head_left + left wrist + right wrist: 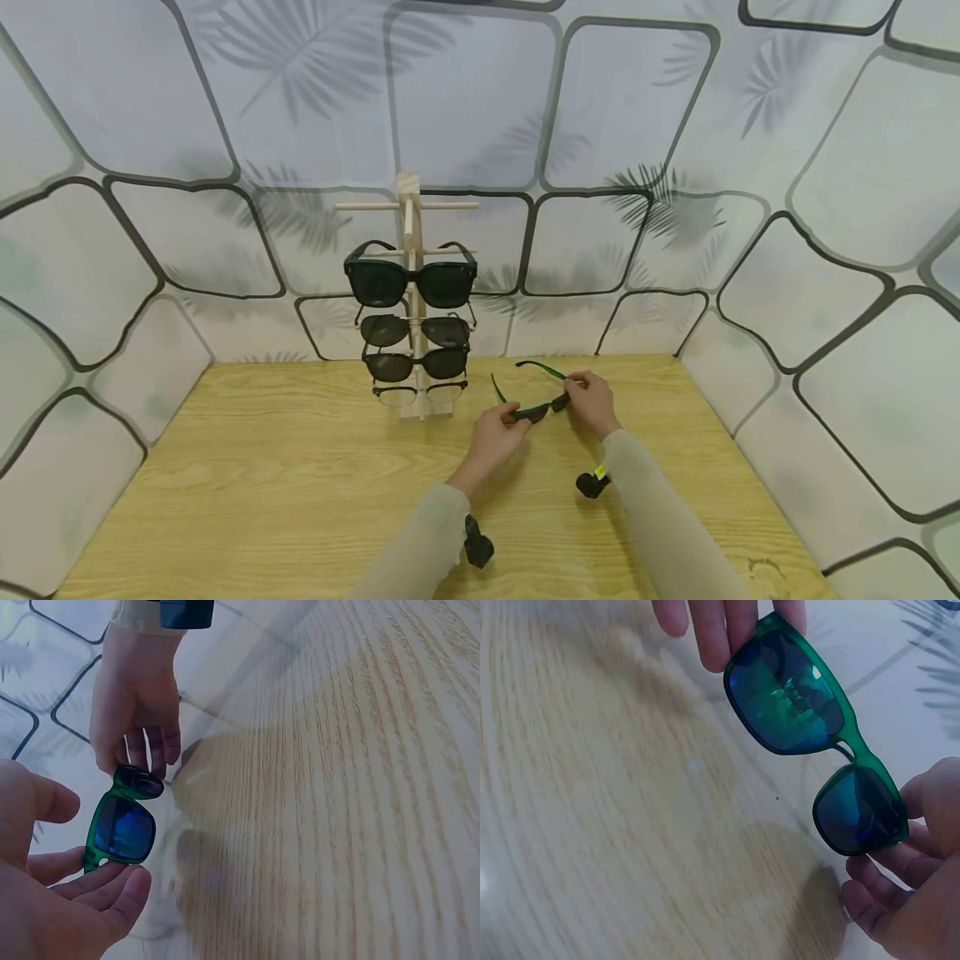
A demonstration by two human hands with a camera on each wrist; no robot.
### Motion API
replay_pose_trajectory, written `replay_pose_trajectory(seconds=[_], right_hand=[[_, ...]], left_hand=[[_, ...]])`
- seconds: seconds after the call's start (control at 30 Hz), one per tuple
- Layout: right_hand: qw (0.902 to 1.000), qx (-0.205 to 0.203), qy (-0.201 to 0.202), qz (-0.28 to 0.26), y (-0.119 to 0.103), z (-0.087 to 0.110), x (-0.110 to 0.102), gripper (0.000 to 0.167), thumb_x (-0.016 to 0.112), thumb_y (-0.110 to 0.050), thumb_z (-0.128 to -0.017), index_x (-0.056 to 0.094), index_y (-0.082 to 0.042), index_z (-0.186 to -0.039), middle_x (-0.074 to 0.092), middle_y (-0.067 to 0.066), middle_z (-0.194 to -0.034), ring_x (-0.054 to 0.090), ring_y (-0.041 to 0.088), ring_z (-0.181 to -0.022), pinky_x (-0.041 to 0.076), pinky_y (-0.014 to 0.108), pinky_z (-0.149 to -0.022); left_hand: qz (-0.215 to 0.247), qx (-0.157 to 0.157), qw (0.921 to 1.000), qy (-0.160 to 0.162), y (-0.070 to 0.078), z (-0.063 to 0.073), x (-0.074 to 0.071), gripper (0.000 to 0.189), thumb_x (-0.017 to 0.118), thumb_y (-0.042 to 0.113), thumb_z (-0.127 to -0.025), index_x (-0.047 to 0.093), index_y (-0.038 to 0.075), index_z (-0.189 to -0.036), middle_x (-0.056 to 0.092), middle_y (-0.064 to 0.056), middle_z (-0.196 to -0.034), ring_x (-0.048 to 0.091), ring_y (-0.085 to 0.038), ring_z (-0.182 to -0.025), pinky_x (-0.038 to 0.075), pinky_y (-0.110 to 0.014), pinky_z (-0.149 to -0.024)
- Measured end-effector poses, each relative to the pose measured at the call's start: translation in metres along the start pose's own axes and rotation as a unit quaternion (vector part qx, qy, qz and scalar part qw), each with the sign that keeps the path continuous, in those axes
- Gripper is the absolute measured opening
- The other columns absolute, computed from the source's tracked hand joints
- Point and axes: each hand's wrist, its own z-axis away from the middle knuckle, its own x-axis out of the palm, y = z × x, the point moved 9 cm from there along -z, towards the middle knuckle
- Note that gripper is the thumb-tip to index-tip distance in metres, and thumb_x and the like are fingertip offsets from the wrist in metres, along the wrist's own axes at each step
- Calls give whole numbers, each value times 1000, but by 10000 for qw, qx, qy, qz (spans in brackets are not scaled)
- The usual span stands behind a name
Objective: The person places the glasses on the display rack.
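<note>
A pair of green-framed sunglasses [534, 413] with dark bluish mirrored lenses is held above the wooden table between both hands. Its temples are unfolded and point away toward the back wall. My left hand [498, 435] pinches the left end of the frame by the hinge. At the opposite end, my right hand [592, 402] grips the corner near the other hinge. In the left wrist view the sunglasses [124, 829] are tilted, lens fronts showing. The right wrist view shows both lenses of the sunglasses [787, 697] up close, with fingers at each end.
Left of the hands stands a wooden display rack [408, 187] with bare pegs at its top. It carries black sunglasses [411, 279], two darker-lensed pairs below and clear glasses [420, 393] lowest. Patterned cloth walls [472, 100] enclose the wooden table [247, 492].
</note>
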Motion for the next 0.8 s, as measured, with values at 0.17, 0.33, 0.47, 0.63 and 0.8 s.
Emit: replay_pose_trajectory(seconds=[0.17, 0.33, 0.47, 0.63, 0.8], right_hand=[[9998, 100, 9, -149, 1, 3, -4, 40, 53, -25, -108, 66, 1, -135, 69, 25, -126, 67, 36, -108, 57, 43, -88], [9984, 182, -74, -530, 0, 8, -9, 40, 53, -27, -109, 64, -4, -139, 67, 24, -127, 68, 34, -97, 58, 37, -77], [9944, 93, -177, -1037, -6, 10, -14, 38, 55, -22, -108, 65, -3, -140, 69, 24, -125, 65, 23, -86, 57, 35, -71], [9901, -52, -283, -1371, -12, 12, -21, 38, 57, -23, -109, 67, 0, -137, 67, 21, -129, 62, 11, -86, 57, 36, -75], [9906, -303, 37, -1332, -17, 18, -35, 36, 61, -28, -107, 71, -2, -130, 72, 10, -117, 61, 9, -82, 57, 34, -77]], left_hand=[[-28, 251, 9995, 175, 7, 2, -6, 42, 63, 15, -102, 65, -2, -140, 71, -21, -123, 72, -35, -110, 61, -48, -89], [-41, 422, 9985, 338, 15, 3, -15, 37, 62, 14, -103, 68, 3, -138, 73, -18, -122, 72, -33, -108, 61, -48, -89], [-29, 450, 9977, 511, 21, 2, -23, 33, 62, 15, -103, 71, 5, -134, 74, -16, -119, 72, -31, -105, 61, -48, -89], [44, 483, 9965, 682, 29, 2, -31, 29, 62, 15, -104, 75, 8, -129, 75, -14, -117, 72, -29, -103, 61, -46, -88], [-50, 729, 9945, 748, 44, 4, -34, 25, 62, 19, -105, 77, 13, -125, 77, -9, -111, 72, -22, -96, 61, -39, -81]])
